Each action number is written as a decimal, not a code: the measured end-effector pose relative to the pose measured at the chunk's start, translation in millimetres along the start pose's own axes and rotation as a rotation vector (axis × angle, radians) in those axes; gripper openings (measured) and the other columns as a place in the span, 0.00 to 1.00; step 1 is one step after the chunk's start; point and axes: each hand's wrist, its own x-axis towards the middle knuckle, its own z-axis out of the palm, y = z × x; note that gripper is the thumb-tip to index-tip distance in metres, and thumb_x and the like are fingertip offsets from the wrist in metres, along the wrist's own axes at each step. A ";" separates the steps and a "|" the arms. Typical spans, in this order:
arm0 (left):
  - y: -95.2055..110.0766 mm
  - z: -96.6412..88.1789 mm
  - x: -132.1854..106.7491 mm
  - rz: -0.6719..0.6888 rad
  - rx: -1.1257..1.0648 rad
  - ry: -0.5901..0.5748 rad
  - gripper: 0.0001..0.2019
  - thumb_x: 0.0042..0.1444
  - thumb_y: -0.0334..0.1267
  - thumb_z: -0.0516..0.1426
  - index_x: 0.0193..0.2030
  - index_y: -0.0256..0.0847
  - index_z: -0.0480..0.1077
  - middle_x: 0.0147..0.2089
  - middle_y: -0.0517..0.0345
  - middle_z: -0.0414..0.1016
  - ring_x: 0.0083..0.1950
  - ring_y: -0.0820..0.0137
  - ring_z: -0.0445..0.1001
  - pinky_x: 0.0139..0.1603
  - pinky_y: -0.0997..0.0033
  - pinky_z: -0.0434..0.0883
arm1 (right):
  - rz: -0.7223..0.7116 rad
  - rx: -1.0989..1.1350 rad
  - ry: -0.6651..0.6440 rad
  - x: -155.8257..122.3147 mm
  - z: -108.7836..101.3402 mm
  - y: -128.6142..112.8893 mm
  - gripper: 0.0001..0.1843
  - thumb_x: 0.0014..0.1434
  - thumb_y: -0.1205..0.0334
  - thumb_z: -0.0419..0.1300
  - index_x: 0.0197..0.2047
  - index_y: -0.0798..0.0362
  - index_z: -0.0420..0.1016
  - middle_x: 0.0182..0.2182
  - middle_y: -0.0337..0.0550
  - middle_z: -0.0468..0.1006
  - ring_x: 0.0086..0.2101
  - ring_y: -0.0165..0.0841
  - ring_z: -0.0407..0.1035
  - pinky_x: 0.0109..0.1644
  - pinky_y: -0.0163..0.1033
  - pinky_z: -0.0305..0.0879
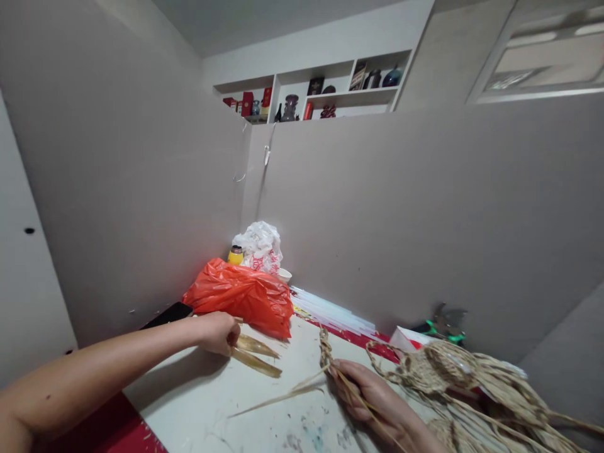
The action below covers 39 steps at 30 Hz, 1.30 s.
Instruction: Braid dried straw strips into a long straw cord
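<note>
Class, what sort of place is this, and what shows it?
Probably a craft workstation: a grey partition behind a stained white surface, a straw-coloured braid in the right hand, and more braiding heaped nearby.

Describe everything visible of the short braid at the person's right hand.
The short braid is tan and looks like dried plant fibre. Its plaited part extends from the right hand away from the person, over the pale work surface. Loose strands spread left, and others run along the hand toward the person. The hand pinches it near where these strands begin, hiding part.
</note>
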 end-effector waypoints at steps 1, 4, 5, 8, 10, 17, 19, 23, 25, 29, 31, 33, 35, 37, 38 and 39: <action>-0.8 1.1 -3.4 -0.016 -0.011 0.010 0.06 0.37 0.33 0.57 0.26 0.42 0.71 0.27 0.60 0.72 0.26 0.71 0.65 0.25 0.75 0.56 | 0.015 0.005 0.001 0.7 -0.6 0.6 0.13 0.47 0.58 0.62 0.22 0.56 0.64 0.12 0.28 0.54 0.11 0.16 0.44 0.12 0.23 0.36; -0.8 -0.4 -11.3 -0.052 -0.218 0.193 0.04 0.37 0.29 0.56 0.22 0.40 0.67 0.23 0.62 0.67 0.24 0.73 0.60 0.27 0.74 0.55 | 0.048 0.023 0.003 1.9 -0.9 1.6 0.12 0.48 0.59 0.61 0.22 0.56 0.64 0.12 0.29 0.55 0.10 0.17 0.44 0.11 0.23 0.36; 0.4 -3.5 -12.9 -0.056 -0.315 0.277 0.03 0.38 0.29 0.56 0.22 0.40 0.66 0.23 0.63 0.66 0.24 0.74 0.59 0.28 0.74 0.54 | 0.042 0.022 0.002 2.1 -0.7 1.7 0.12 0.49 0.59 0.61 0.22 0.56 0.64 0.12 0.29 0.55 0.10 0.17 0.45 0.11 0.23 0.36; 8.1 -18.9 -12.8 -0.082 -0.532 0.459 0.02 0.43 0.31 0.55 0.27 0.40 0.65 0.25 0.64 0.63 0.27 0.74 0.59 0.29 0.75 0.54 | 0.020 0.008 -0.004 2.4 0.1 1.7 0.11 0.51 0.60 0.59 0.23 0.56 0.64 0.11 0.29 0.56 0.10 0.17 0.45 0.11 0.23 0.37; 15.4 -29.4 -8.4 -0.103 -0.643 0.495 0.05 0.46 0.33 0.54 0.32 0.39 0.64 0.24 0.65 0.61 0.26 0.75 0.58 0.28 0.75 0.53 | 0.007 0.001 -0.010 2.8 0.1 1.8 0.11 0.51 0.61 0.58 0.22 0.56 0.63 0.10 0.28 0.54 0.09 0.17 0.44 0.11 0.24 0.37; 25.8 -23.8 21.7 -0.106 -1.165 0.233 0.15 0.40 0.36 0.59 0.37 0.36 0.67 0.20 0.67 0.60 0.21 0.78 0.59 0.26 0.76 0.59 | -0.019 -0.005 -0.012 3.4 -0.3 0.7 0.12 0.49 0.59 0.60 0.22 0.55 0.63 0.11 0.26 0.52 0.10 0.17 0.42 0.12 0.24 0.35; 22.5 -15.8 29.6 -0.108 -1.264 0.155 0.13 0.37 0.36 0.61 0.32 0.36 0.67 0.18 0.68 0.59 0.21 0.78 0.60 0.28 0.75 0.63 | -0.023 -0.002 -0.015 4.2 -1.2 0.4 0.12 0.48 0.58 0.61 0.23 0.55 0.63 0.12 0.26 0.52 0.11 0.17 0.41 0.12 0.25 0.34; 20.7 -5.6 40.1 -0.129 -1.396 0.110 0.13 0.34 0.36 0.62 0.27 0.37 0.64 0.16 0.70 0.58 0.19 0.79 0.59 0.27 0.76 0.64 | -0.017 0.009 -0.052 6.2 -3.8 0.8 0.16 0.48 0.56 0.62 0.21 0.53 0.58 0.12 0.25 0.50 0.11 0.17 0.40 0.13 0.25 0.32; 26.5 -2.3 44.9 -0.127 -1.433 0.088 0.14 0.34 0.37 0.63 0.28 0.37 0.64 0.19 0.68 0.62 0.20 0.79 0.61 0.26 0.76 0.65 | -0.020 0.019 -0.075 5.8 -4.1 0.4 0.17 0.48 0.56 0.62 0.21 0.53 0.56 0.12 0.24 0.49 0.12 0.17 0.39 0.14 0.26 0.31; 50.3 8.4 60.6 -0.079 -1.472 -0.014 0.15 0.36 0.38 0.63 0.29 0.37 0.64 0.24 0.61 0.69 0.23 0.75 0.67 0.25 0.74 0.66 | -0.019 0.031 -0.088 0.3 -0.2 -4.3 0.18 0.46 0.57 0.64 0.21 0.53 0.56 0.12 0.24 0.48 0.13 0.16 0.38 0.15 0.25 0.30; 64.5 16.6 70.7 -0.054 -1.484 -0.060 0.15 0.35 0.37 0.64 0.28 0.37 0.63 0.22 0.62 0.68 0.21 0.76 0.66 0.23 0.76 0.65 | -0.010 0.030 -0.086 -3.2 3.1 -8.1 0.16 0.45 0.58 0.64 0.22 0.54 0.58 0.12 0.24 0.49 0.13 0.16 0.38 0.15 0.25 0.30; 77.5 25.2 80.4 -0.033 -1.498 -0.095 0.16 0.34 0.37 0.65 0.27 0.38 0.62 0.21 0.64 0.67 0.19 0.78 0.63 0.21 0.77 0.63 | 0.004 0.025 -0.087 -5.7 5.9 -11.7 0.14 0.45 0.59 0.64 0.25 0.56 0.63 0.13 0.23 0.49 0.13 0.16 0.38 0.15 0.25 0.29; 88.1 32.9 88.6 -0.015 -1.510 -0.127 0.17 0.34 0.36 0.66 0.28 0.39 0.61 0.21 0.65 0.66 0.19 0.79 0.63 0.21 0.78 0.63 | 0.015 0.023 -0.091 -6.5 7.7 -14.1 0.12 0.46 0.59 0.64 0.28 0.58 0.66 0.13 0.23 0.48 0.13 0.16 0.38 0.16 0.25 0.29; 95.9 39.1 94.9 0.005 -1.519 -0.148 0.17 0.34 0.36 0.66 0.27 0.38 0.61 0.19 0.67 0.64 0.19 0.80 0.61 0.21 0.78 0.63 | 0.022 0.022 -0.098 -6.2 8.2 -15.2 0.12 0.45 0.60 0.64 0.27 0.57 0.66 0.13 0.23 0.48 0.13 0.16 0.38 0.16 0.26 0.29; 99.0 41.7 97.3 0.015 -1.522 -0.153 0.17 0.34 0.36 0.66 0.27 0.38 0.61 0.18 0.68 0.62 0.18 0.80 0.60 0.21 0.78 0.63 | 0.023 0.021 -0.101 -5.7 8.0 -15.4 0.12 0.45 0.61 0.64 0.26 0.57 0.64 0.13 0.23 0.48 0.13 0.16 0.38 0.16 0.26 0.29; 101.7 44.0 99.4 0.026 -1.526 -0.152 0.17 0.35 0.36 0.66 0.26 0.38 0.61 0.17 0.69 0.60 0.17 0.81 0.59 0.21 0.78 0.62 | 0.021 0.021 -0.104 -5.2 7.6 -15.4 0.13 0.45 0.61 0.64 0.25 0.56 0.63 0.13 0.23 0.49 0.13 0.16 0.38 0.16 0.26 0.29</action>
